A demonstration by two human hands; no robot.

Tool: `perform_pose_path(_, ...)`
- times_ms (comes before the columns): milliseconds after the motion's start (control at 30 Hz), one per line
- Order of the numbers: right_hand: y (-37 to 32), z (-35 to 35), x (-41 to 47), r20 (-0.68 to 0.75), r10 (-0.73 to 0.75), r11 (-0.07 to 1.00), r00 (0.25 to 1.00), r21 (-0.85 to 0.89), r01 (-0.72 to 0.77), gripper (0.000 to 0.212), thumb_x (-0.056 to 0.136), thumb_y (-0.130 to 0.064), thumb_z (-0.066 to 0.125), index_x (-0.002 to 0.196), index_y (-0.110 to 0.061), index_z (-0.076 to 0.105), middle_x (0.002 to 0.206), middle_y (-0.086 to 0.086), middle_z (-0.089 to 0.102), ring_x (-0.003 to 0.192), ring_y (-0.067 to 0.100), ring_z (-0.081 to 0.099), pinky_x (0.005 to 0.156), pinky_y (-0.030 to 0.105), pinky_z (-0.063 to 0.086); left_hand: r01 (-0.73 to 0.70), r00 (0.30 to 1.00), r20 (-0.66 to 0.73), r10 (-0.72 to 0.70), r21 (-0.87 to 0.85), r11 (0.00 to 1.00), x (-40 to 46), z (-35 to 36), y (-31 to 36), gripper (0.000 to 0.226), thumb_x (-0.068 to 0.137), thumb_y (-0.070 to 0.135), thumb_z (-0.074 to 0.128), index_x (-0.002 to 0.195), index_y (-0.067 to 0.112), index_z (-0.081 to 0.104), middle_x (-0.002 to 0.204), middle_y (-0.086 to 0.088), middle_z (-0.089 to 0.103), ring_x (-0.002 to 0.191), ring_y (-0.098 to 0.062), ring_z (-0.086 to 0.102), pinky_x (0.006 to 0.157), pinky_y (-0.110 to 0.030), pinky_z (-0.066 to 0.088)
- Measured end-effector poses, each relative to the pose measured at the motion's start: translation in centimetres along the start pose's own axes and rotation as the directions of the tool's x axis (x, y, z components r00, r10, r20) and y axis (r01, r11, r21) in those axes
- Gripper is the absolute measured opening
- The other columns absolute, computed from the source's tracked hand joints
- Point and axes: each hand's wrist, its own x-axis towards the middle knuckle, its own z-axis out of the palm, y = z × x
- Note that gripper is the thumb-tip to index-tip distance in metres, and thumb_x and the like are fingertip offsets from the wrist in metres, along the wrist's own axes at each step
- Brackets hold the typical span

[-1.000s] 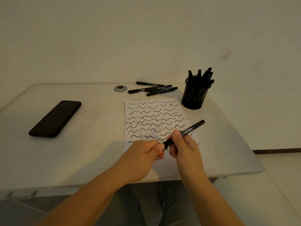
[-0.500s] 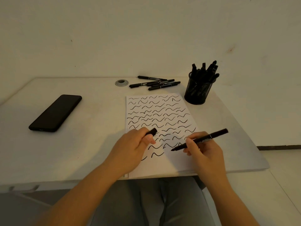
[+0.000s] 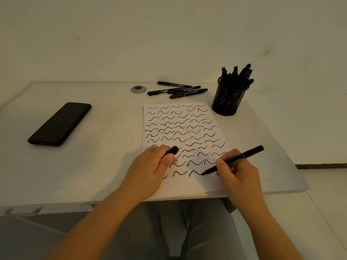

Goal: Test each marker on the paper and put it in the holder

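Note:
My right hand (image 3: pixel 237 171) grips a black marker (image 3: pixel 242 156) like a pen, its tip touching the white paper (image 3: pixel 206 184) at the end of a fresh squiggle in the lowest row. Rows of black wavy marks cover the sheet. My left hand (image 3: pixel 150 167) rests on the paper's left side and holds the marker's black cap (image 3: pixel 171 150) between thumb and fingers. A black mesh holder (image 3: pixel 228 99) stands at the paper's far right corner with several markers in it. Several more black markers (image 3: pixel 178 90) lie loose on the table beyond the paper.
A black phone (image 3: pixel 60 123) lies face up on the left of the white table (image 3: pixel 105 147). A grey cable grommet (image 3: pixel 138 89) sits near the back edge. A wall stands close behind. The table's front edge runs just below my hands, above my lap.
My hands pulled the cap off the marker and parted. My right hand turned the marker, lowered its tip to the paper and drew a new wavy mark in the lowest row.

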Motion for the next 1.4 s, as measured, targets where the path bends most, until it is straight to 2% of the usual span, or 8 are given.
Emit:
perform_pose_path(100, 0.0, -0.6, 0.0, -0.112, -0.005, 1.000, 0.994, -0.012, 0.004, 0.017, 0.088, -0.021, 0.055, 0.076, -0.033, 0.049, 0.069, -0.010, 0.062, 0.062, 0.004, 0.060, 0.055, 0.006, 0.043, -0.002, 1.000, 0.002, 0.001, 0.024, 1.000, 0.0, -0.2, 0.2, 0.046, 0.087, 0.048, 0.025, 0.102, 0.023, 0.060, 0.094, 0.001, 0.061, 0.087, -0.013, 0.054, 0.075, -0.033, 0.046)
perform_pose_path(200, -0.5, -1.2, -0.1, -0.203, 0.070, 0.981, 0.977, 0.194, -0.030, 0.011, 0.087, -0.021, 0.055, 0.078, -0.027, 0.054, 0.060, -0.005, 0.064, 0.059, 0.003, 0.061, 0.055, 0.008, 0.046, -0.065, 0.997, -0.036, 0.068, 0.069, 0.996, -0.3, -0.1, 0.8, 0.041, 0.089, 0.042, 0.034, 0.109, 0.019, 0.060, 0.095, 0.002, 0.062, 0.087, -0.014, 0.054, 0.073, -0.027, 0.044)
perform_pose_path(333, -1.4, -1.2, -0.1, -0.101, 0.219, 0.869, 0.971, 0.473, -0.147, 0.014, 0.089, -0.018, 0.051, 0.077, -0.019, 0.058, 0.055, -0.002, 0.062, 0.051, 0.007, 0.055, 0.051, 0.016, 0.048, -0.133, 0.990, -0.039, 0.137, 0.096, 0.986, -0.8, 0.0, 1.9, 0.046, 0.089, 0.047, 0.033, 0.110, 0.017, 0.061, 0.096, 0.004, 0.063, 0.088, -0.012, 0.054, 0.073, -0.027, 0.047)
perform_pose_path(467, -2.1, -0.4, -0.2, -0.018, 0.251, 0.795, 0.968, 0.574, -0.195, 0.014, 0.089, -0.017, 0.051, 0.078, -0.018, 0.059, 0.055, 0.000, 0.062, 0.051, 0.009, 0.056, 0.053, 0.018, 0.050, -0.150, 0.987, -0.035, 0.154, 0.109, 0.983, -1.0, -0.1, 2.4, 0.041, 0.089, 0.041, 0.036, 0.109, 0.017, 0.061, 0.092, 0.004, 0.061, 0.084, -0.012, 0.053, 0.068, -0.024, 0.045)
perform_pose_path(800, -2.5, 0.7, -0.3, 0.061, 0.241, 0.780, 0.969, 0.581, -0.231, 0.012, 0.088, -0.016, 0.052, 0.079, -0.017, 0.059, 0.054, 0.000, 0.063, 0.052, 0.010, 0.058, 0.053, 0.020, 0.051, -0.184, 0.983, -0.005, 0.185, 0.099, 0.978, -1.3, 0.0, 2.6, 0.044, 0.090, 0.047, 0.033, 0.111, 0.019, 0.061, 0.095, 0.004, 0.063, 0.086, -0.009, 0.052, 0.070, -0.024, 0.047)
perform_pose_path(933, -2.6, 1.1, -0.4, 0.111, 0.194, 0.807, 0.975, 0.547, -0.223, 0.010, 0.087, -0.017, 0.053, 0.080, -0.016, 0.060, 0.056, 0.000, 0.064, 0.053, 0.010, 0.059, 0.053, 0.018, 0.051, -0.206, 0.979, 0.021, 0.205, 0.117, 0.972, -1.3, 0.1, 2.9, 0.045, 0.090, 0.049, 0.032, 0.108, 0.019, 0.061, 0.092, 0.006, 0.062, 0.081, -0.004, 0.048, 0.067, -0.012, 0.037)
perform_pose_path(1167, -3.2, 1.7, -0.4, 0.222, 0.118, 0.829, 0.968, 0.514, -0.220, 0.019, 0.069, -0.038, 0.057, 0.076, -0.021, 0.063, 0.059, -0.002, 0.065, 0.054, 0.008, 0.058, 0.055, 0.017, 0.049, -0.137, 0.990, 0.010, 0.137, -0.006, 0.991, -1.2, -0.1, 3.5, 0.030, 0.088, 0.047, 0.031, 0.091, 0.030, 0.055, 0.068, 0.015, 0.047, 0.066, -0.004, 0.046, 0.056, -0.014, 0.030)
perform_pose_path(1400, -2.9, 2.0, -0.5, 0.258, 0.053, 0.814, 0.965, 0.548, -0.192, 0.017, 0.070, -0.037, 0.058, 0.076, -0.022, 0.063, 0.056, -0.002, 0.060, 0.054, 0.010, 0.053, 0.058, 0.018, 0.047, -0.128, 0.992, 0.007, 0.130, -0.108, 0.986, -1.3, -0.3, 3.6, 0.025, 0.088, 0.043, 0.034, 0.074, 0.030, 0.051, 0.052, 0.013, 0.043, 0.055, -0.002, 0.046, 0.052, -0.014, 0.034)
